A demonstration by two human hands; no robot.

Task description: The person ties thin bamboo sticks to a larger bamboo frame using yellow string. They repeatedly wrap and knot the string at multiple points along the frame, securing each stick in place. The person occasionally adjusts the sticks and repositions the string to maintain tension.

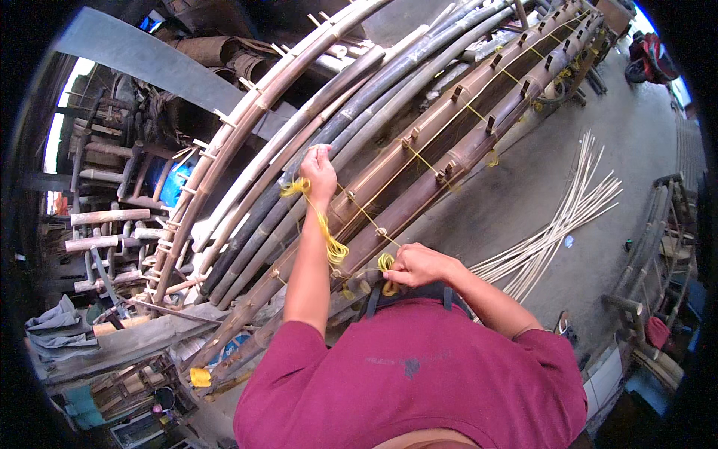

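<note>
Two long brown bamboo poles, a farther one [435,118] and a nearer one [470,144], run side by side from lower left to upper right. Short dark pegs [491,124] stand up along both. Thin yellow cord [419,156] crosses between them at several places. My left hand [319,178], raised over the far pole, is closed on yellow cord; a loose bundle [334,245] of it dangles beside my forearm. Over the near pole my right hand [420,266] is closed on cord too, with a small yellow coil [386,263] at its fingers. A taut strand slants between the hands.
Dark and pale poles [389,82] lie beyond the pegged pair. A curved bamboo rail with rungs [217,138] rises at left, near stacked bamboo pieces [112,217]. Thin pale sticks [550,232] lie crossed on the grey floor at right. A yellow spool [200,376] sits lower left.
</note>
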